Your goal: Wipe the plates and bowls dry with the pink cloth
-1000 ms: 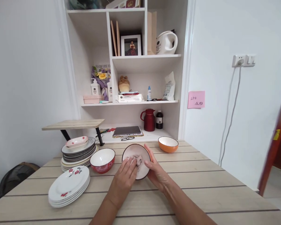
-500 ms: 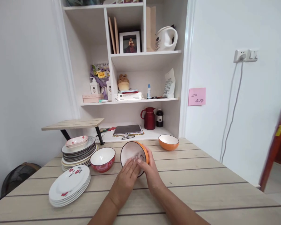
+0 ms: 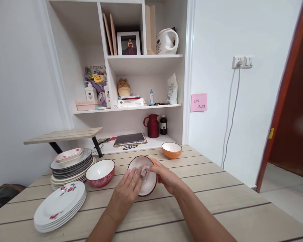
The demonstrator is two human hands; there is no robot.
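A bowl [image 3: 150, 185] with an orange outside, a white inside and a dark rim is tipped on its side, its mouth turned toward me. My right hand [image 3: 167, 176] grips it from the right, thumb over the rim and fingers behind the wall. Inside the bowl, my left hand [image 3: 128, 185] presses a crumpled pale cloth [image 3: 143, 170] against the inner surface. To the left stands a red bowl [image 3: 101, 182] with a white inside, upright on the table. Another orange bowl [image 3: 171, 153] sits upright farther back on the right.
White plates with red flowers [image 3: 58, 205] are stacked at the front left. Behind them rises a taller pile of plates [image 3: 72, 171], topped by a small pink-patterned dish [image 3: 68, 154]. A small raised wooden stand [image 3: 63, 135], a laptop [image 3: 129, 138] and a red jug [image 3: 153, 126] are at the back.
The view has swung to the right, so everything appears shifted left. The bowl has turned in my right hand, and the cloth inside it shows more clearly under my left fingers.
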